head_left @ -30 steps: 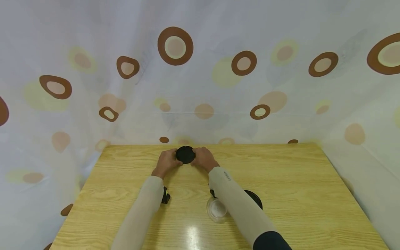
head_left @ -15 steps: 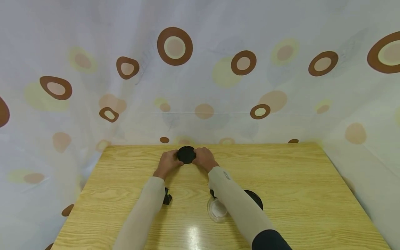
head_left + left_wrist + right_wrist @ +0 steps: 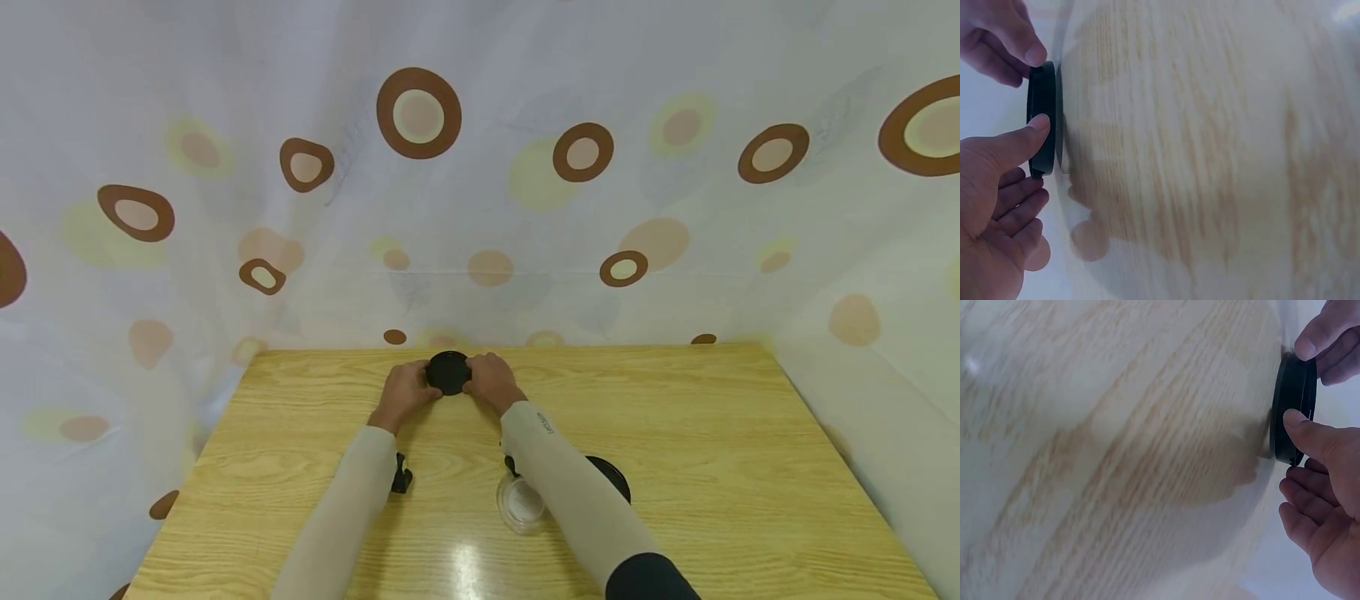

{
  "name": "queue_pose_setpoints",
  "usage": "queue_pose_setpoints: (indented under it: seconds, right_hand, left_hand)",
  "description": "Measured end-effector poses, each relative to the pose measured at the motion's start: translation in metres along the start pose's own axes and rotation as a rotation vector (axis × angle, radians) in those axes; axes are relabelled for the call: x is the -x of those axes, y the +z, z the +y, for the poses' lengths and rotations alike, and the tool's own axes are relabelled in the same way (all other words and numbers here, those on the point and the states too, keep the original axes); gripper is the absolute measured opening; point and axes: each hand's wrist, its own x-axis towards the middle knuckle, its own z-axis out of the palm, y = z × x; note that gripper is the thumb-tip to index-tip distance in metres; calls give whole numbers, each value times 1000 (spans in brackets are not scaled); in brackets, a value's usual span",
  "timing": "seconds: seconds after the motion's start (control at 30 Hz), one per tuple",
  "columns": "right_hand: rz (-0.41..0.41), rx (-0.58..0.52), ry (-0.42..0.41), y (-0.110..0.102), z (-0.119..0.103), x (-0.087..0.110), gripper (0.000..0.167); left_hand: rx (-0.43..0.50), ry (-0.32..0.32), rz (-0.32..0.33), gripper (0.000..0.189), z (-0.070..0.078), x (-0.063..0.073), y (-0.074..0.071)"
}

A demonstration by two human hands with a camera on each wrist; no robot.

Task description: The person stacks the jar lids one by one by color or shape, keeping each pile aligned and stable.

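Between my two hands, near the table's far edge, is a black round disc (image 3: 447, 372) with a raised rim. My left hand (image 3: 405, 393) pinches its left side, and my right hand (image 3: 492, 383) pinches the right side. Seen edge-on in the left wrist view, the disc (image 3: 1042, 119) has the left thumb (image 3: 1022, 140) against its wall and the fingers underneath. The right wrist view shows the right thumb (image 3: 1307, 431) on the near wall of the disc (image 3: 1294, 406), which is close over the wooden tabletop.
A clear round plastic container (image 3: 521, 505) stands on the wooden table (image 3: 712, 450), partly behind the right sleeve. Another black round thing (image 3: 613, 478) shows beyond that sleeve, mostly hidden. Black wrist gear (image 3: 402, 475) sits at the left forearm. A patterned sheet (image 3: 480, 208) hangs behind the table.
The black disc has shifted slightly to the right in the head view, and the left hand with it. Both hands keep their grip on it.
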Motion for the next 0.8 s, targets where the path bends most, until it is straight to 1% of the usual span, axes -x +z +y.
queue_pose_setpoints:
  seconds: [0.13, 0.23, 0.6, 0.67, 0.8]
  right_hand:
    - [-1, -34, 1, -4, 0, 4, 49]
    - [1, -40, 2, -6, 0, 5, 50]
    - [21, 20, -31, -9, 4, 10, 52]
    - [28, 14, -33, -11, 4, 12, 52]
    - [28, -26, -33, -15, 4, 18, 53]
  left_hand:
    - [29, -21, -6, 60, 1, 1, -2]
    - [30, -22, -9, 60, 2, 1, -1]
    - [39, -41, -5, 61, 8, 7, -3]
    - [38, -48, -3, 61, 10, 10, -4]
    - [19, -38, 6, 60, 13, 14, -4]
